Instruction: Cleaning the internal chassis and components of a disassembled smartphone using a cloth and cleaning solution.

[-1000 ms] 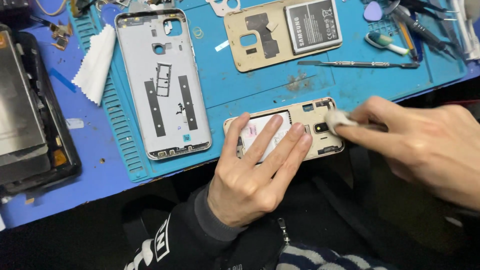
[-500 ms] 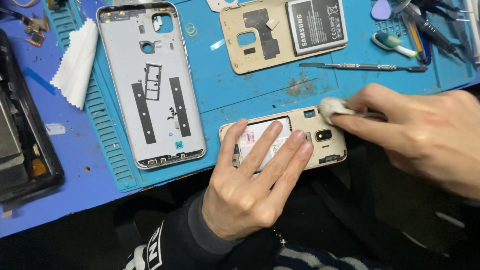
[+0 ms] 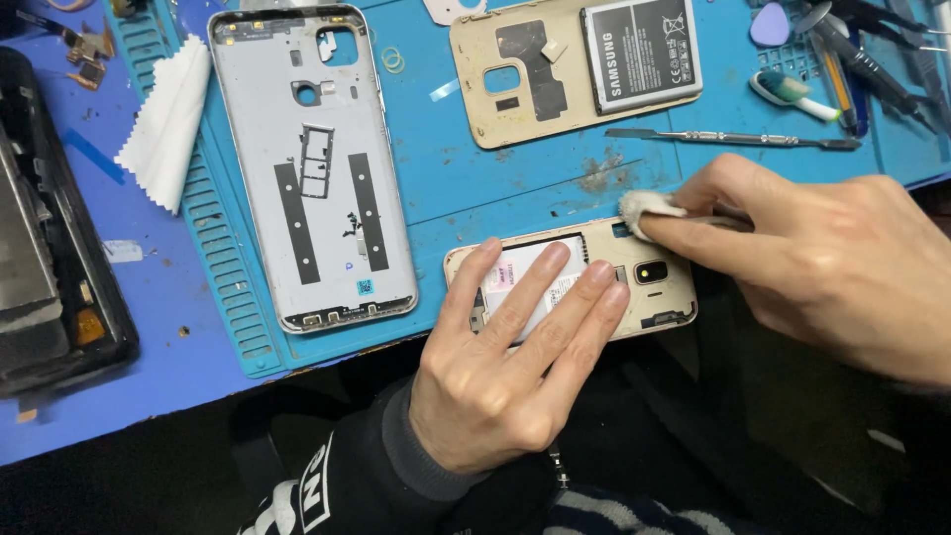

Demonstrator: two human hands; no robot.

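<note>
Left hand (image 3: 500,381), fingers spread flat, pins the gold phone (image 3: 575,282) at the bench's (image 3: 475,178) near edge, long axis left–right. Right hand (image 3: 822,263), the nearer, pinches a white swab (image 3: 642,208) against the phone's far right corner.

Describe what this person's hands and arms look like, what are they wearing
Both hands are bare: no gloves, rings or watch show. The left hand comes out of a dark sleeve with a grey ribbed cuff and white lettering along the forearm. The right hand shows only to the wrist, so its sleeve is mostly out of view. Nails are short and unpainted.
</note>
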